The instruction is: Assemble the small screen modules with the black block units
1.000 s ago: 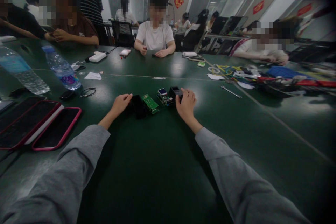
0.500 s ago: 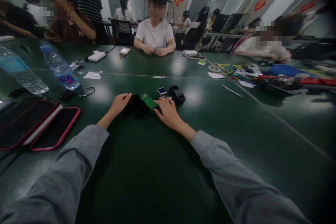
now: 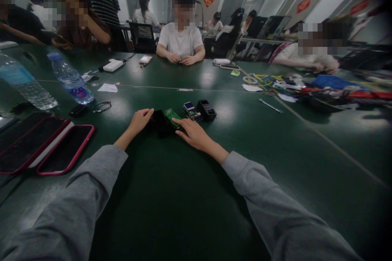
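My left hand [image 3: 141, 120] has its fingers closed at the left edge of a black object [image 3: 159, 123], whose shape is hard to make out. Against the right side of that object lies a green circuit board [image 3: 172, 116]. My right hand [image 3: 194, 132] reaches over the board's right part, index finger stretched onto it and thumb apart below. Just behind my right hand is a small module with a screen [image 3: 190, 109]. A black box-shaped housing [image 3: 207, 110] stands to the right of the module.
Two water bottles [image 3: 72, 81] and phones with red edges [image 3: 69, 151] are on the left. A wrench [image 3: 270, 105] lies to the right, before a pile of cables and tools [image 3: 306, 85]. A person in white [image 3: 181, 40] sits opposite.
My right hand has shifted slightly left, with its index finger now further over the green board, and more of the screen module shows. My left hand is nearly unmoved.
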